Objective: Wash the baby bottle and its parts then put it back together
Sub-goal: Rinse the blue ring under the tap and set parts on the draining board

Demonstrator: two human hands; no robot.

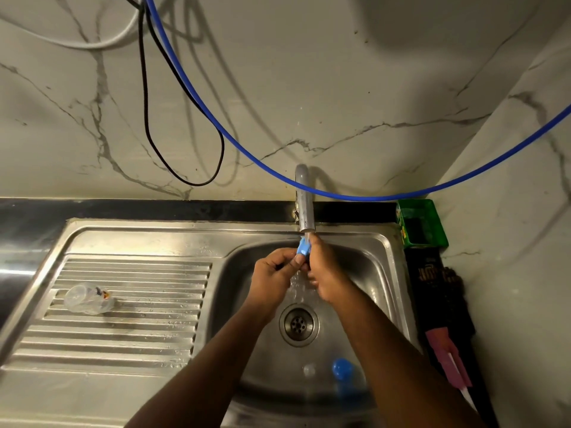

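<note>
Marble-veined wall (309,72) backs a steel sink (387,242) with a ribbed drainboard (139,319) to its left; a blue hose (247,151), a black cable (145,97) and a white cable (102,44) sag across the wall. Water runs from the tap (304,202) into the basin and down towards the round drain (298,324); low in the basin lie a blue domed cap (342,368) and a small clear part (309,370), near each other, the clear one too blurred to name. On the drainboard the clear bottle (88,298) lies on its side, mouth to the left, with a small orange print on its wall. A green box (421,223) stands at the sink's back right corner; its contents look dark and cannot be told; below it a dark strip holds a pink-handled tool (449,356).

Both hands meet under the stream, just below the spout; the left hand (273,278) has its fingers curled in, pinching a small blue part (303,247) at its lower edge; the right hand (324,271) wraps it from the other side, fingers curled, forefinger up along it. The part is smooth blue plastic, mostly hidden by the fingers; the steel is wet and beaded with drops.
</note>
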